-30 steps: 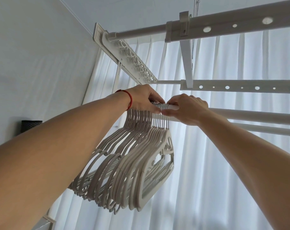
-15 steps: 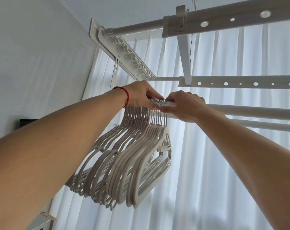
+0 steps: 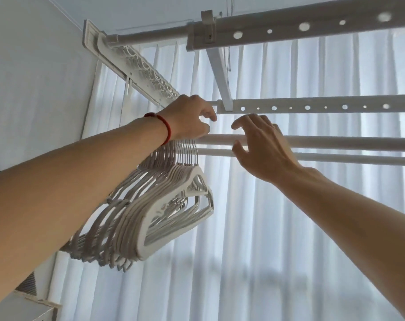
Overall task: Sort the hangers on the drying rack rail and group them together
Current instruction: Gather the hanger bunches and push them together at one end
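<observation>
The left hand is raised at the left end of the rail, just above the hanger hooks. Its fingers are loosely curled with thumb and forefinger tips apart; whether they touch the hooks or the rail below cannot be told, and nothing is plainly gripped. A red band circles that wrist.

The right hand is held in front of the rail, a little to the right of the hangers, fingers spread and relaxed, thumb and forefinger wide apart, holding nothing. It hides a short stretch of the rail and of the lower bar behind it.

The hangers hang in one tight bunch at the rail's left end, hooks packed side by side, bodies fanned down and leftward, partly hidden by the left forearm.

Above are two perforated bars, the nearer bar at the top and the farther bar just over the hands, joined by a slanted strut. A curtain fills the background, a wall stands at left.
</observation>
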`<state>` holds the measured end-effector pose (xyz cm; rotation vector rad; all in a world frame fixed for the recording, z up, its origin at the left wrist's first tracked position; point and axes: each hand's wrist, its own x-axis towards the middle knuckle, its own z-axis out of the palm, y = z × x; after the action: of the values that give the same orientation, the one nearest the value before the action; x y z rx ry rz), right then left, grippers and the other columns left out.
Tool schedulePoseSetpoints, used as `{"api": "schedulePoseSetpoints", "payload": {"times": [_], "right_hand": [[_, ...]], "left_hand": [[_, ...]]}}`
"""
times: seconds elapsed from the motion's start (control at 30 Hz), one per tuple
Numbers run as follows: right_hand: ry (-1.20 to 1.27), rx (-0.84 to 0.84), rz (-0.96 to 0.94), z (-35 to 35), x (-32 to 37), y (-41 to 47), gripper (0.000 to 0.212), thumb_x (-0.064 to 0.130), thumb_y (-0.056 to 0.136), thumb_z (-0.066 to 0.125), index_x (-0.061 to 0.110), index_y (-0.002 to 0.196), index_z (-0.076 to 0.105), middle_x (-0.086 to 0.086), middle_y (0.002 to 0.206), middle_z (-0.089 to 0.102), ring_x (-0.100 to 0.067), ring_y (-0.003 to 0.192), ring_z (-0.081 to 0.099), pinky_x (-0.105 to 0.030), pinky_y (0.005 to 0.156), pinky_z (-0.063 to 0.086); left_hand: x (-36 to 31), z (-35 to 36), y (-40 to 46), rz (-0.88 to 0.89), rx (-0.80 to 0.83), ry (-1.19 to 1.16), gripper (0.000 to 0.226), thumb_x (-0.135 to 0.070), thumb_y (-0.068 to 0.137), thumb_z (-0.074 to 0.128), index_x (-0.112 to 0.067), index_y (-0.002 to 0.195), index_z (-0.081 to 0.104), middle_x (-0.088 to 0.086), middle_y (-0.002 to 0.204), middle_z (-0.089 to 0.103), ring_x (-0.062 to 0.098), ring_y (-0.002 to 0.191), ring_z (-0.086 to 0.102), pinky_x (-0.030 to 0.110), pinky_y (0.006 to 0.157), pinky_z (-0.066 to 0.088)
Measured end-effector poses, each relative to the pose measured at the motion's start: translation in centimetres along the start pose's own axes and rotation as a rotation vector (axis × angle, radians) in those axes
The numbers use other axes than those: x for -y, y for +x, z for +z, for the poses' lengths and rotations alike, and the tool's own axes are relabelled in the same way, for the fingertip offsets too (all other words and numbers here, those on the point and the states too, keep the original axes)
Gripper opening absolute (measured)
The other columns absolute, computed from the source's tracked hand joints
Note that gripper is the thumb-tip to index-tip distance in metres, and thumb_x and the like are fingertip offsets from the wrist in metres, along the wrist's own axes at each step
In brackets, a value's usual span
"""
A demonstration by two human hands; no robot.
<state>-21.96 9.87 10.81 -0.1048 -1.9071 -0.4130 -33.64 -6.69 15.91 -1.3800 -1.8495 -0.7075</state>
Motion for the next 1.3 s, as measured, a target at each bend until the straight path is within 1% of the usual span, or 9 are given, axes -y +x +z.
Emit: {"api": "schedulePoseSetpoints", "payload": {"times": [0.3, 0.53, 0.67, 0.77, 0.83, 0.93, 1.1, 1.2, 1.3], "right_hand": [[-0.315, 0.29, 0.287, -13.8, -8.5, -8.7, 0.03, 0.032, 0.093, 0.055, 0.015, 0.117, 0.059, -0.006, 0.115, 0.061, -0.031, 0.107, 0.059, -0.039, 0.081, 0.045], [-0.543, 0.391, 0.469, -29.6, -18.7, -17.0, 0.041, 0.037, 0.093, 0.056, 0.013, 0.126, 0.054, -0.008, 0.126, 0.056, -0.03, 0.124, 0.05, -0.045, 0.102, 0.038], [-0.478, 0.501, 0.677, -38.4, -26.8, -21.6, 0.045, 0.039, 0.09, 0.059, 0.013, 0.127, 0.057, -0.009, 0.129, 0.059, -0.031, 0.121, 0.054, -0.042, 0.1, 0.045], [-0.382, 0.544, 0.766, -41.5, -31.7, -25.4, 0.043, 0.034, 0.095, 0.06, 0.007, 0.128, 0.061, -0.013, 0.134, 0.061, -0.031, 0.123, 0.057, -0.039, 0.103, 0.046], [-0.369, 0.505, 0.797, -42.1, -34.2, -27.7, 0.042, 0.032, 0.096, 0.059, 0.007, 0.129, 0.059, -0.013, 0.135, 0.061, -0.031, 0.122, 0.059, -0.039, 0.102, 0.049], [-0.333, 0.42, 0.812, -42.0, -37.2, -29.8, 0.038, 0.028, 0.095, 0.057, 0.008, 0.127, 0.059, -0.015, 0.131, 0.063, -0.035, 0.114, 0.064, -0.04, 0.094, 0.053], [-0.35, 0.388, 0.739, -42.0, -39.3, -30.7, 0.011, 0.015, 0.09, 0.063, 0.006, 0.096, 0.06, -0.01, 0.097, 0.057, -0.03, 0.086, 0.058, -0.031, 0.072, 0.045], [-0.395, 0.437, 0.735, -41.8, -39.6, -31.1, 0.02, 0.01, 0.089, 0.062, 0.011, 0.076, 0.046, -0.003, 0.081, 0.043, -0.023, 0.07, 0.047, -0.024, 0.054, 0.03], [-0.414, 0.478, 0.702, -42.0, -39.5, -31.4, 0.026, 0.011, 0.086, 0.058, 0.016, 0.067, 0.042, -0.005, 0.082, 0.048, -0.025, 0.081, 0.054, -0.027, 0.067, 0.04]], "left_hand": [[-19.4, 2.8, -1.6, 0.205, 0.085, -0.012, 0.033, -0.026, 0.092, 0.061, -0.03, 0.124, 0.068, -0.007, 0.126, 0.065, 0.016, 0.114, 0.056, 0.023, 0.088, 0.039], [-38.5, 9.6, -2.2, 0.117, 0.178, -0.324, 0.03, -0.019, 0.085, 0.06, -0.025, 0.112, 0.071, -0.008, 0.107, 0.068, 0.016, 0.107, 0.06, 0.032, 0.096, 0.048], [-49.7, 14.4, -1.8, 0.047, 0.251, -0.611, 0.02, -0.024, 0.087, 0.064, -0.016, 0.101, 0.074, -0.002, 0.099, 0.073, 0.015, 0.099, 0.066, 0.03, 0.089, 0.052], [-55.5, 18.2, -0.1, -0.113, 0.317, -0.737, 0.035, -0.036, 0.087, 0.062, -0.001, 0.083, 0.066, 0.007, 0.077, 0.066, 0.024, 0.077, 0.062, 0.036, 0.079, 0.053], [-58.4, 20.2, 0.9, -0.232, 0.362, -0.827, 0.048, -0.049, 0.085, 0.06, -0.001, 0.089, 0.064, 0.017, 0.081, 0.06, 0.025, 0.082, 0.061, 0.04, 0.085, 0.055], [-61.2, 22.4, 2.2, -0.392, 0.483, -0.964, 0.063, -0.054, 0.086, 0.061, -0.002, 0.121, 0.056, 0.018, 0.117, 0.066, 0.029, 0.105, 0.065, 0.038, 0.088, 0.053], [-63.6, 23.3, 3.4, -0.567, 0.54, -1.131, 0.035, -0.019, 0.09, 0.063, -0.005, 0.121, 0.055, 0.018, 0.118, 0.063, 0.026, 0.069, 0.065, 0.028, 0.05, 0.055], [-64.2, 23.6, 3.6, -0.655, 0.602, -1.231, 0.033, -0.013, 0.09, 0.065, -0.004, 0.118, 0.052, 0.023, 0.117, 0.06, 0.028, 0.068, 0.064, 0.033, 0.052, 0.056], [-64.8, 24.2, 3.3, -0.715, 0.686, -1.327, 0.034, -0.016, 0.092, 0.068, -0.006, 0.117, 0.047, 0.02, 0.109, 0.059, 0.026, 0.073, 0.062, 0.031, 0.062, 0.056]]}}
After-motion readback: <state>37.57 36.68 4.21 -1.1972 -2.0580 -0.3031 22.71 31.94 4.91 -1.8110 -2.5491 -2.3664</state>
